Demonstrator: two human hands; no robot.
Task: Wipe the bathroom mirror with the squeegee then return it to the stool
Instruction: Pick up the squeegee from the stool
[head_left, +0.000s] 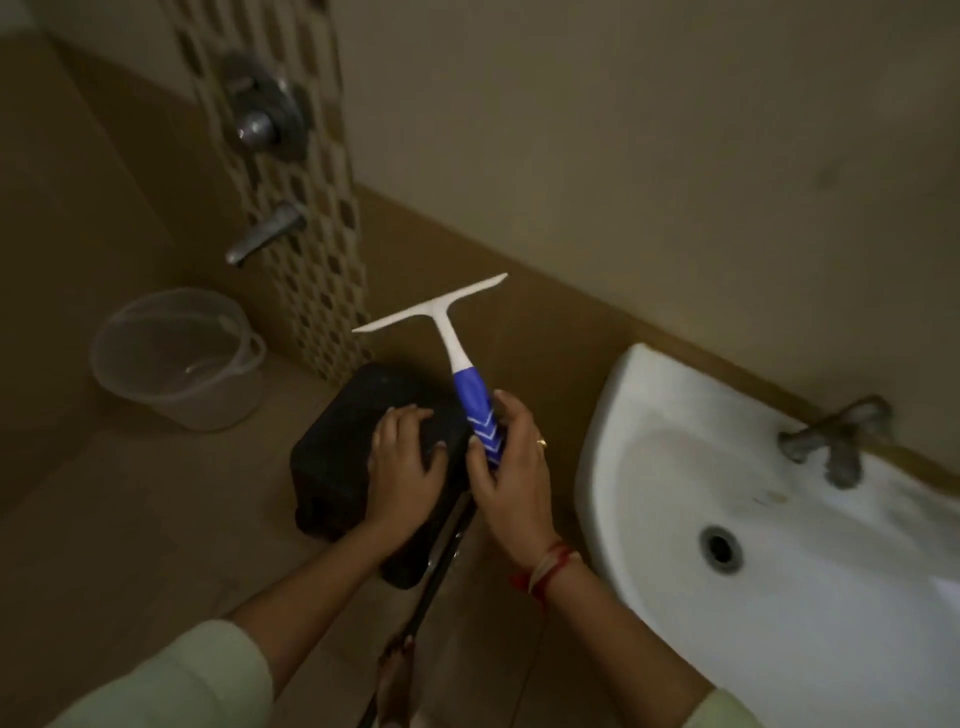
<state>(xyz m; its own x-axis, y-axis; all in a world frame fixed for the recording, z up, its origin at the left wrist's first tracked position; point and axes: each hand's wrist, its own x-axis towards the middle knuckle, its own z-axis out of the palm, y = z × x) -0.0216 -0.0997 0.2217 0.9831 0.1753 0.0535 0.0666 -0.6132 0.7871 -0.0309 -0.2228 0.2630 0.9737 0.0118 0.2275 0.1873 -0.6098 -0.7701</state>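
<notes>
Above the black stool (358, 457), right hand (511, 467) is clamped on the squeegee (457, 358) handle, blade raised clear; left hand (408, 460) rests flat, fingers spread, on the stool top. Mirror not in view, so wiping status cannot be judged; squeegee not set down on the stool

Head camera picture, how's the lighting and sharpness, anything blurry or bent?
Head view: dim, brownish light; the black stool loses nearly all detail. Soft blur throughout, strongest on the basin tap. The white squeegee in the right hand stands out clearest. Wide-angle bending tilts the walls and stretches the washbasin.
</notes>
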